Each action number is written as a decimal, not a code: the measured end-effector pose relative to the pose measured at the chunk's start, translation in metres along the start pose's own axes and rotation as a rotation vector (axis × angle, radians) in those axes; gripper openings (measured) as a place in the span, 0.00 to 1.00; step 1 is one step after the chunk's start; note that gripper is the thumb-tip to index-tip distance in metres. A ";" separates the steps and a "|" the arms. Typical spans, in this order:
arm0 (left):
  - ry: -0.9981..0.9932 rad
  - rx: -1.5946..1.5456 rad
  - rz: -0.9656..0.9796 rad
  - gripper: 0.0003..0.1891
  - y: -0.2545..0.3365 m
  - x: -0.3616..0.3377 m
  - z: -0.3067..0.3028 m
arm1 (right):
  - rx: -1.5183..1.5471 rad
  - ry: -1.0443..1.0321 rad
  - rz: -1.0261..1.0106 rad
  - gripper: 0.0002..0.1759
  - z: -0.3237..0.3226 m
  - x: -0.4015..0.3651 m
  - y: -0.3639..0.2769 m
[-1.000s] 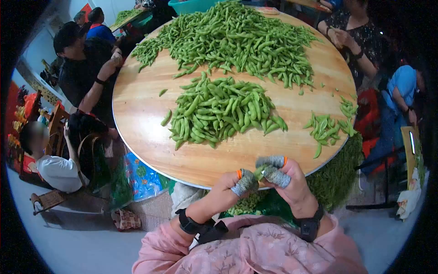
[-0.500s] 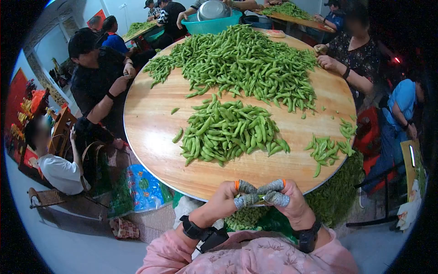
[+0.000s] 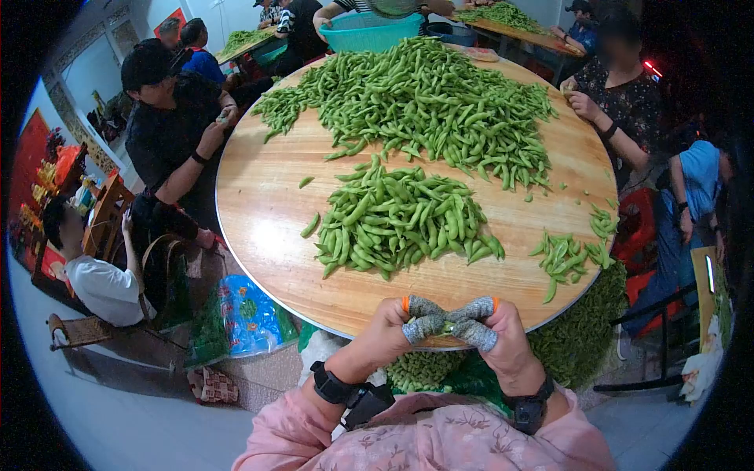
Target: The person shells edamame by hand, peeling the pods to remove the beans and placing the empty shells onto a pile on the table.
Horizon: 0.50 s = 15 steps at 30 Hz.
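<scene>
My left hand (image 3: 386,331) and my right hand (image 3: 506,344) meet at the near edge of the round wooden table (image 3: 267,235). Grey knitted covers with orange rims sit on the thumbs and forefingers. Both hands are closed, fingertips pinched on a small green soybean pod (image 3: 446,327), mostly hidden by the covers. Just beyond them lies a small heap of soybean pods (image 3: 404,220). A much larger heap of pods (image 3: 424,102) covers the far side. Below my hands, partly hidden, is a container of shelled beans (image 3: 424,369).
A few flattened pods (image 3: 561,263) lie at the right table edge. Co-workers sit left (image 3: 169,118) and right (image 3: 628,102). A teal basin (image 3: 369,35) is held at the far edge. Green husks (image 3: 585,330) pile on the floor, right; a blue bag (image 3: 251,314) lies left.
My fingertips have drawn closer and now cross over the pod. At the far edge, a dark sieve-like vessel shows above the teal basin where a metal bowl was. The view has shifted slightly.
</scene>
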State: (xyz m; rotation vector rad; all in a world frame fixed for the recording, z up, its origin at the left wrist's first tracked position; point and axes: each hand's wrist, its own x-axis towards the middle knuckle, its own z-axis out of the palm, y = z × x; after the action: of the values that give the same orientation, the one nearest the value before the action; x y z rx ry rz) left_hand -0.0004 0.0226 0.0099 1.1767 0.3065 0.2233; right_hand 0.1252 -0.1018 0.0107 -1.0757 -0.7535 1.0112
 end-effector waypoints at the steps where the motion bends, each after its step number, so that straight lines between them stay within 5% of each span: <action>1: -0.001 0.000 0.000 0.08 0.000 0.001 0.000 | 0.000 0.001 0.000 0.06 -0.001 0.000 0.000; 6: 0.014 0.313 -0.055 0.08 0.010 -0.002 0.008 | -0.192 0.013 0.041 0.06 -0.001 0.000 -0.010; 15: 0.032 0.123 0.037 0.10 -0.012 0.002 0.008 | -0.572 -0.068 -0.095 0.07 0.005 0.000 -0.021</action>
State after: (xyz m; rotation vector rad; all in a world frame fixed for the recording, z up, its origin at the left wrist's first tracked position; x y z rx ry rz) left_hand 0.0046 0.0120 0.0014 1.3020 0.3304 0.2585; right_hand 0.1265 -0.1031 0.0317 -1.4799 -1.1799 0.7682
